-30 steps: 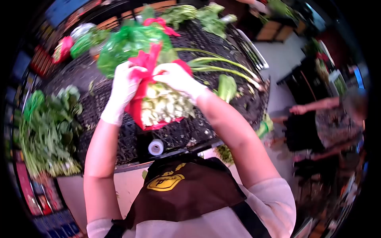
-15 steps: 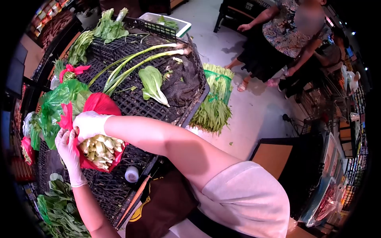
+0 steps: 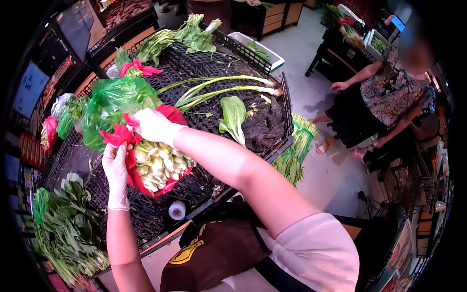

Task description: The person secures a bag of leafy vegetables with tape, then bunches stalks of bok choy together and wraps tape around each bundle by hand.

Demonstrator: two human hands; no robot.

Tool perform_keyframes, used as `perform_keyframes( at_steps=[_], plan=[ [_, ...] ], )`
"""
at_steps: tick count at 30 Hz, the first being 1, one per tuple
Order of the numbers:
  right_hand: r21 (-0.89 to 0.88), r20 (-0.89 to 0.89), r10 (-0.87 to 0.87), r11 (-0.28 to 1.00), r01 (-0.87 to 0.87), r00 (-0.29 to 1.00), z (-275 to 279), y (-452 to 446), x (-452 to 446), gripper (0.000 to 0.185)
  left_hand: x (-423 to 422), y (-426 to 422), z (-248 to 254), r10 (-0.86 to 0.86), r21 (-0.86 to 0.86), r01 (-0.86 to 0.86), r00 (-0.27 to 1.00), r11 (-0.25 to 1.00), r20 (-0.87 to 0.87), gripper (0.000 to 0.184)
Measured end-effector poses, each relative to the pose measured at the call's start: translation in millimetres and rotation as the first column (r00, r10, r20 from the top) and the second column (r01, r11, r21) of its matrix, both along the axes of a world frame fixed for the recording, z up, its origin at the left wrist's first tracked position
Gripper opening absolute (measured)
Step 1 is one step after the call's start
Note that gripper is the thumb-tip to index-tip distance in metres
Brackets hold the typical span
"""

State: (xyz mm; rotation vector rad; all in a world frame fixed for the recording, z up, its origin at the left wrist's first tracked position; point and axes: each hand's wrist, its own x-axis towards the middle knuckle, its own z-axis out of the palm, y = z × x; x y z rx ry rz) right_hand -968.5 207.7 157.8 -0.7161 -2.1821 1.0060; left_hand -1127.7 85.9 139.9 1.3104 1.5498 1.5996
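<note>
A bunch of leafy greens (image 3: 159,166) lies on the black crates with its pale cut stem ends facing me. A red plastic bag (image 3: 132,176) wraps around it, its gathered red ends (image 3: 118,136) sticking up on the left side. My left hand (image 3: 116,158), in a white glove, pinches these ends from below. Across the top of the bunch reaches my gloved right hand (image 3: 154,126), its fingers closed on the red plastic close to the left fingertips. Part of the right fingers is hidden. A green plastic bag (image 3: 113,104) with leaves touches the bundle behind.
Black crates (image 3: 146,226) carry long leeks (image 3: 233,90), a loose leafy head (image 3: 233,117) and a tape roll (image 3: 177,209). Dark greens (image 3: 73,228) lie front left. Bundled greens (image 3: 294,155) stand beyond the crate edge. A person (image 3: 389,92) is on the right.
My view has swung left, so the crates appear further right. The red ends now look more bunched and spread above my left fingers. Both hands stay at the bag.
</note>
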Motion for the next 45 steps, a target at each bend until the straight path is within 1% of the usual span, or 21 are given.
perform_keyframes(
  at_steps=[3,5,7,9,11,12,15,18,21,24,27,29,32,35,39,40,41,42,43,44,45],
  plan=[
    [0.230,0.050,0.082,0.969,-0.092,0.995,15,4,-11,0.022,10,-6,-1,0.045,0.065,-0.043,0.998,0.997,-0.032,0.018],
    [0.194,0.092,0.088,0.975,-0.105,0.992,27,3,-13,0.022,-2,-11,-3,0.036,0.092,0.011,0.870,0.996,-0.492,0.021],
    [0.085,0.009,0.133,0.987,-0.133,0.991,31,5,-22,0.022,-1,-15,12,-0.056,0.063,0.135,0.728,0.989,-0.683,0.025],
    [0.038,0.035,0.164,0.985,-0.165,0.986,39,12,-21,0.024,-1,-10,18,0.064,0.243,0.212,0.614,0.947,-0.786,0.022],
    [-0.217,-0.083,0.267,0.935,-0.279,0.960,32,21,-20,0.025,-5,-12,21,0.137,0.148,-0.090,0.927,0.985,-0.348,0.023],
    [-0.262,-0.100,0.303,0.911,-0.319,0.948,33,24,-17,0.027,-10,-8,22,0.179,0.109,-0.162,0.970,0.981,-0.166,0.026],
    [-0.332,-0.097,0.357,0.869,-0.368,0.929,38,24,-7,0.029,-14,4,33,0.003,-0.226,-0.009,1.000,0.974,-0.029,0.025],
    [-0.377,-0.100,0.358,0.850,-0.369,0.928,36,26,-3,0.029,-8,15,30,-0.238,-0.245,0.208,0.966,0.947,-0.099,0.032],
    [-0.416,-0.103,0.321,0.846,-0.334,0.941,28,30,-2,0.027,-3,14,44,-0.251,-0.311,0.142,0.905,0.940,-0.343,0.040],
    [-0.432,-0.097,0.286,0.851,-0.299,0.953,26,28,-4,0.025,8,14,47,-0.125,-0.227,-0.014,0.801,0.974,-0.586,0.031],
    [-0.237,-0.122,0.249,0.933,-0.272,0.961,17,30,-6,0.024,-1,21,38,-0.050,-0.182,-0.054,0.854,0.982,-0.518,0.025],
    [-0.333,-0.110,0.237,0.906,-0.261,0.965,17,29,4,0.023,-5,20,38,-0.008,-0.238,-0.032,0.987,0.971,-0.162,0.016],
    [-0.575,-0.168,0.185,0.780,-0.249,0.968,-4,38,0,0.025,-26,23,65,0.088,0.003,-0.092,0.963,0.996,0.255,0.017],
    [-0.590,-0.184,0.230,0.751,-0.294,0.956,8,29,1,0.022,-5,14,81,-0.028,-0.002,0.028,0.997,1.000,0.078,0.018],
    [-0.305,-0.002,0.411,0.868,-0.392,0.912,18,25,7,0.026,11,1,89,-0.226,-0.072,0.223,0.974,0.972,-0.033,0.017],
    [-0.162,0.093,0.404,0.908,-0.386,0.910,12,29,7,0.027,13,-1,90,-0.159,-0.032,0.157,0.983,0.987,-0.092,0.021],
    [-0.011,0.182,0.382,0.922,-0.387,0.906,10,31,7,0.029,5,5,81,-0.079,0.147,0.080,0.997,0.986,-0.017,0.027],
    [-0.054,0.342,0.395,0.914,-0.401,0.853,20,27,9,0.036,-4,9,71,0.065,0.183,-0.067,0.998,0.981,0.019,0.029],
    [-0.018,0.379,0.366,0.921,-0.389,0.850,19,29,5,0.036,-13,11,60,0.203,0.210,-0.211,0.977,0.955,0.060,0.033],
    [0.019,0.417,0.336,0.926,-0.377,0.844,15,33,0,0.036,-22,10,50,0.140,0.011,-0.140,0.986,0.990,-0.085,0.036],
    [0.059,0.456,0.304,0.928,-0.369,0.837,12,36,-4,0.036,-24,8,39,-0.007,-0.118,-0.005,0.995,0.993,-0.100,0.036]
  ],
)
